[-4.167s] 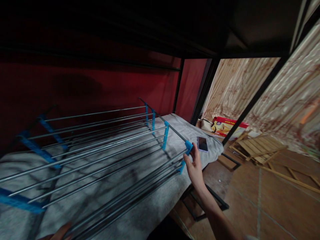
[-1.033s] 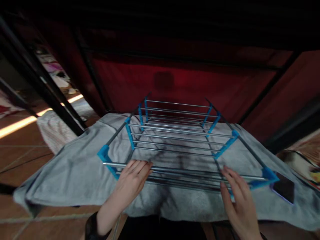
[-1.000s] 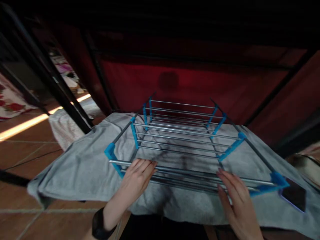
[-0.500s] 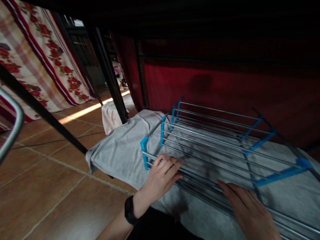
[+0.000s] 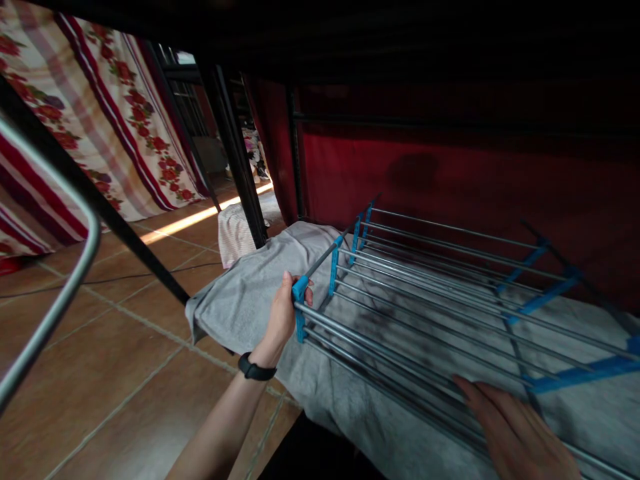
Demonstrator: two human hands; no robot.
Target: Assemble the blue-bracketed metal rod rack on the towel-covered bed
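Note:
A folded rack of silver metal rods with blue plastic brackets point(image 5: 430, 287) lies flat on a grey towel point(image 5: 250, 300) under a dark frame. My left hand point(image 5: 283, 313), with a black band on the wrist, grips the rack's near left blue corner bracket point(image 5: 300, 293). My right hand point(image 5: 515, 433) rests flat, fingers spread, on the front rods at the lower right.
A red cloth wall point(image 5: 450, 180) closes the back. Black frame posts point(image 5: 240, 167) stand left of the towel. A floral curtain point(image 5: 100, 120) hangs at far left over a brown tiled floor point(image 5: 100, 360). A grey metal tube point(image 5: 60, 293) crosses the left foreground.
The view has swung left. My left hand moved from lying flat on the front rods to gripping the left blue corner bracket. My right hand stays on the rods.

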